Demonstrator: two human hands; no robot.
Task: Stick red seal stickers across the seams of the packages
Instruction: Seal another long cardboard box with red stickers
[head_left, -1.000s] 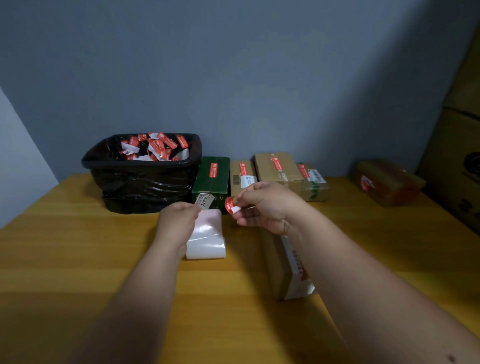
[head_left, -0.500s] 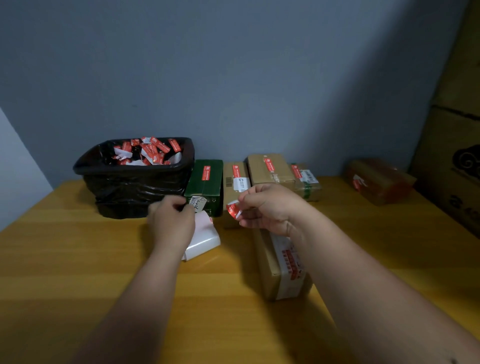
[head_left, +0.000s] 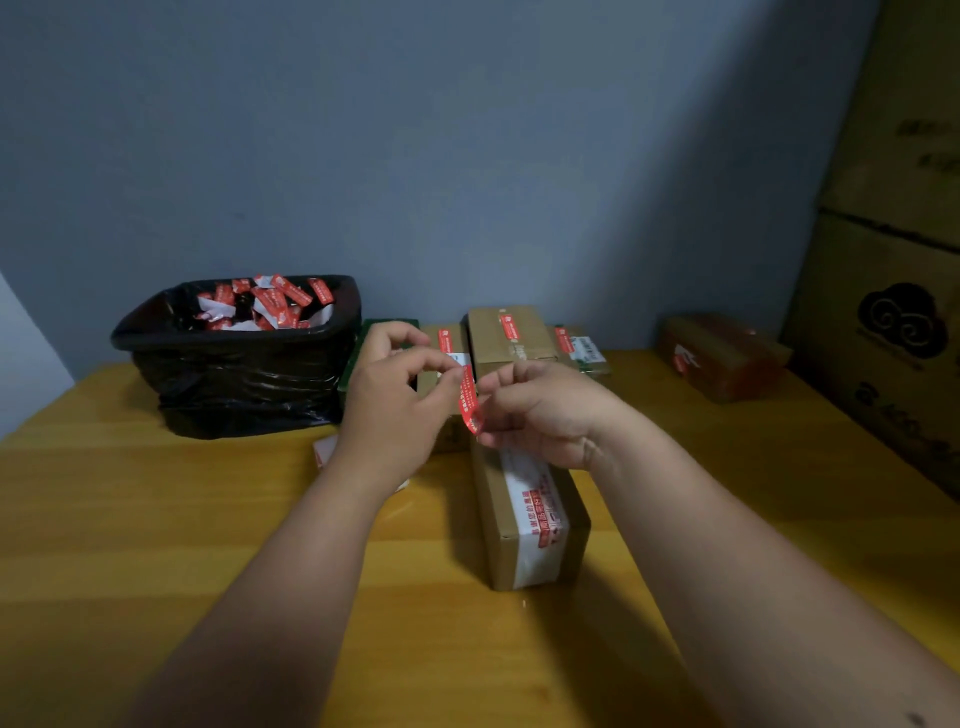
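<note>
A red seal sticker (head_left: 470, 400) hangs upright between my two hands above the table. My left hand (head_left: 395, 400) pinches its top end and my right hand (head_left: 540, 410) pinches its lower end. Just below them lies a long brown package (head_left: 530, 525) with white tape and red print along its top. Behind my hands stand sealed packages: a green box (head_left: 358, 353) partly hidden by my left hand, a brown box (head_left: 447, 343), a taller brown box (head_left: 511, 335) and a small one (head_left: 579, 351), those three with a red sticker on top.
A black-lined bin (head_left: 244, 364) full of red and white sticker scraps stands at the back left. A white sticker roll (head_left: 326, 449) peeks out under my left wrist. A brown package (head_left: 722, 358) lies at the back right, beside large cartons (head_left: 893, 291).
My left hand left the white roll and rose to meet my right hand. The red sticker is now stretched upright between both hands, over the long brown package.
</note>
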